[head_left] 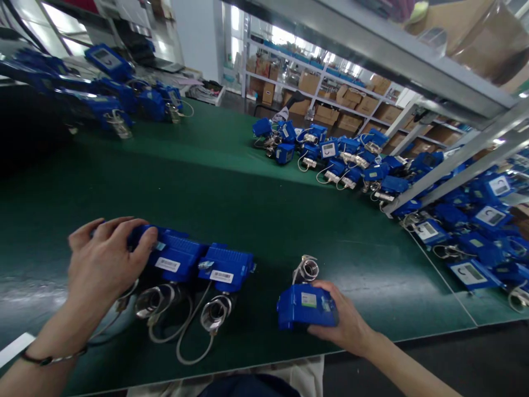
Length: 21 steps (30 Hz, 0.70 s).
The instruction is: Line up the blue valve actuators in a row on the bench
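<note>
My right hand (346,318) grips the side of a blue meter (308,314) with a metal pipe fitting (309,268) pointing away from me. On the left, my left hand (108,256) is closed over another blue meter (136,236), mostly hidden under the fingers. Beside it stand two more blue meters in a row, a middle meter (176,256) and a right-hand meter (226,268), both with white barcode labels. Their threaded metal fittings and looped grey cables face me.
Many blue meters (328,150) stand along the far right of the green table (231,204), around a metal frame post (425,171). More meters (111,99) are heaped at the back left. A metal shelf beam (392,55) crosses overhead. Shelves with cardboard boxes (349,96) stand behind.
</note>
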Motion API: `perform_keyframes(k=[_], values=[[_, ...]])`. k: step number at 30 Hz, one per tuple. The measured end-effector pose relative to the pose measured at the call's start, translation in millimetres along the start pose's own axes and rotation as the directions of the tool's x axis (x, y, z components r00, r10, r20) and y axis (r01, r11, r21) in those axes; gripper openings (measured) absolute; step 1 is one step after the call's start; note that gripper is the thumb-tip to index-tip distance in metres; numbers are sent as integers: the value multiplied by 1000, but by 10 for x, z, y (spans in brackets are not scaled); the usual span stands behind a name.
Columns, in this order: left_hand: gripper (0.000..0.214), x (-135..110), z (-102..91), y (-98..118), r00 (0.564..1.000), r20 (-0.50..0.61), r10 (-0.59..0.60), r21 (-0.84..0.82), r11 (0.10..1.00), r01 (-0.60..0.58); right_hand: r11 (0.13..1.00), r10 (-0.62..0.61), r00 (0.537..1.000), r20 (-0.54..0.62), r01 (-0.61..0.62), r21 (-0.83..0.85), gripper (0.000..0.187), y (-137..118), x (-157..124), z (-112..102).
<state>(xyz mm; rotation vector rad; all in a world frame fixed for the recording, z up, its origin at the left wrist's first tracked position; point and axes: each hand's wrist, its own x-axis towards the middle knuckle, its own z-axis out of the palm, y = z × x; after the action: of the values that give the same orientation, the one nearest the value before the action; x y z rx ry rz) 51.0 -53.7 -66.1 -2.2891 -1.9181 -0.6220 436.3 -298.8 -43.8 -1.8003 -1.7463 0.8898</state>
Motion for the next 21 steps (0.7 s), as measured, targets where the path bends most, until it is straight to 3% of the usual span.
perform_keyframes(k=[3, 5, 7, 10, 12, 14, 15, 17, 19, 21], values=[[48, -20, -40, 11, 998, -42, 54, 21, 998, -53, 952, 103, 992, 75, -120, 281, 56, -263, 158, -145], [47, -30, -64, 25, 999, -39, 27, 9, 1000, -27, 845, 203, 956, 213, -281, 455, 48, -389, 302, -230], [47, -37, -89, 47, 1000, -20, 19, -2, 1000, -19, 686, 310, 870, 383, -483, 544, 50, -429, 472, -252], [46, -48, -120, 78, 1000, -9, 13, -14, 1000, -13, 441, 362, 664, 654, -740, 508, 56, -332, 736, -171], [47, -55, -126, 87, 1000, -21, 19, -20, 1000, -19, 409, 361, 578, 732, -804, 433, 59, -219, 881, -111], [47, -62, -119, 86, 999, -43, 22, -27, 999, -23, 509, 432, 603, 670, -777, 371, 62, -126, 967, -105], [47, -64, -112, 83, 998, -53, 17, -32, 999, -19, 586, 488, 651, 581, -738, 334, 65, -99, 982, -125], [47, -67, -95, 79, 998, -64, -5, -45, 999, 2, 755, 519, 793, 318, -600, 263, 67, -86, 950, -186], [46, -70, -84, 80, 998, -64, -27, -60, 998, 23, 901, 376, 921, 104, -390, 192, 68, -114, 855, -227], [45, -74, -82, 90, 997, -66, -39, -74, 997, 34, 971, 186, 980, 65, -194, 139, 76, -148, 739, -203]])
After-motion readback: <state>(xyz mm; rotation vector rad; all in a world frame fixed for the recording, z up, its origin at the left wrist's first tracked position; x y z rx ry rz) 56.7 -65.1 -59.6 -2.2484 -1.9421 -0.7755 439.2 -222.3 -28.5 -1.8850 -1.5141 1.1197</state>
